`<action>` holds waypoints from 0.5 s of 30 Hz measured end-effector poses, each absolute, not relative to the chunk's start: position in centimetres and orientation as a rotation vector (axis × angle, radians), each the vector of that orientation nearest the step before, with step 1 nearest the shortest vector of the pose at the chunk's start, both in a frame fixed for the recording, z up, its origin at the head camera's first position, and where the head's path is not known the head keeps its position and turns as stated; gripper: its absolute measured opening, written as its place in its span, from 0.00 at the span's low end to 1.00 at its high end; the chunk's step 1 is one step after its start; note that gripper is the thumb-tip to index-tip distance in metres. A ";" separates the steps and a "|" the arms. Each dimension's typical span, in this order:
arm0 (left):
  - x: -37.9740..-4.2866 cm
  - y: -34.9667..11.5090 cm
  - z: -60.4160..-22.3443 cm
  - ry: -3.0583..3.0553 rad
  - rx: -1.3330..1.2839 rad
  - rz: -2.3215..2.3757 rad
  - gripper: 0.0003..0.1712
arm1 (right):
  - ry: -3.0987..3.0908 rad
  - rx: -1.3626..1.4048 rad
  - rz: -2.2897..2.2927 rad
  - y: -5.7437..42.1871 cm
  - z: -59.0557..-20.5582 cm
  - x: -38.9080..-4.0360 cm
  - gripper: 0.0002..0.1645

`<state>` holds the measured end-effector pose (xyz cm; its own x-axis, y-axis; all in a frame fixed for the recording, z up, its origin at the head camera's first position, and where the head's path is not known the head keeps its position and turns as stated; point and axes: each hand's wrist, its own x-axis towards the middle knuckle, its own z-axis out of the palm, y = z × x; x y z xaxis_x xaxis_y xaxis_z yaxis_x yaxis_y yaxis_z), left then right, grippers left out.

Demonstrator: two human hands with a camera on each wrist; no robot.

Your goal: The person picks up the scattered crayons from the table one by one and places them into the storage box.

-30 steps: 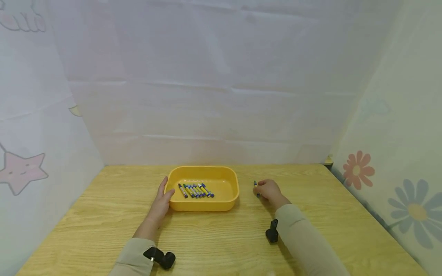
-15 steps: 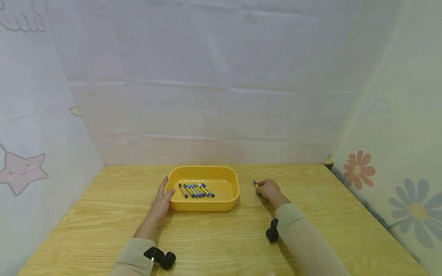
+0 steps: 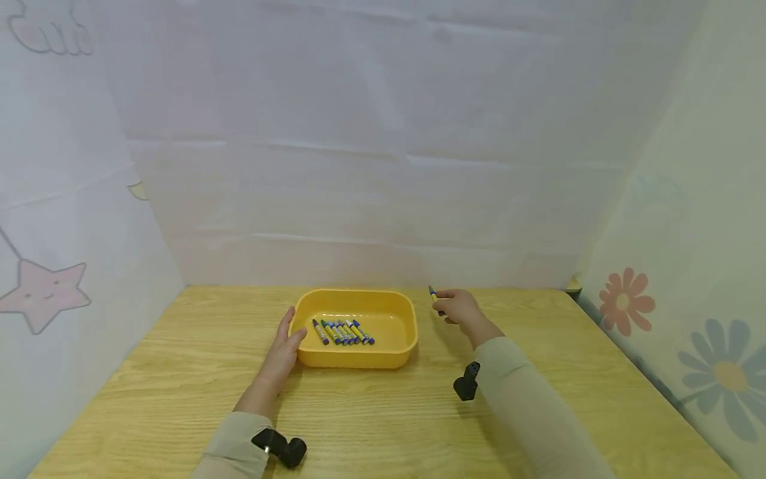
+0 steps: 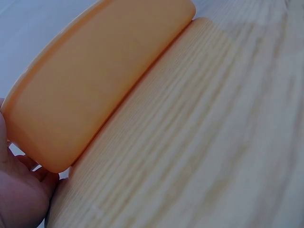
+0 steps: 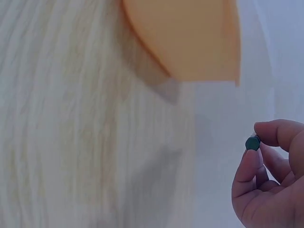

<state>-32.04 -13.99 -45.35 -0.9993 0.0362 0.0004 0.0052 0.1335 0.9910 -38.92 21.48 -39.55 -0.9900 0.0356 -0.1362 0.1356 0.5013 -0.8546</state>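
A yellow plastic basin [image 3: 356,359] stands on the table, with several crayons [image 3: 344,332] in yellow and blue wrappers side by side in its left half. My left hand [image 3: 281,356] holds the basin's left end, thumb at the rim near the front corner and fingers along the outside wall. To the right of the basin, my right hand [image 3: 463,309] pinches a crayon [image 3: 433,293] with a dark green tip between thumb and fingertips. The right wrist view shows the round green end of this crayon [image 5: 252,142], raised above the table.
The wood-grain table [image 3: 371,426] runs back to a pale cloth wall [image 3: 371,199]. Printed side cloths close in the left and right. Each sleeve carries a black wrist camera, the left camera [image 3: 281,447] and the right camera [image 3: 467,382].
My right hand has lifted the green-tipped crayon off the table, moving up and slightly away. My left hand stays at the basin, and the crayons in it lie as before.
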 end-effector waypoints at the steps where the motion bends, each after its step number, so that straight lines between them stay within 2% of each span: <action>1: -32.0 -14.0 -45.3 2.345 0.040 2.054 0.38 | 2.623 0.149 -1.529 21.1 -39.3 -39.0 0.28; 15: -32.2 -13.6 -45.6 2.333 0.046 2.086 0.38 | 2.599 0.018 -1.545 14.7 -37.5 -39.6 0.23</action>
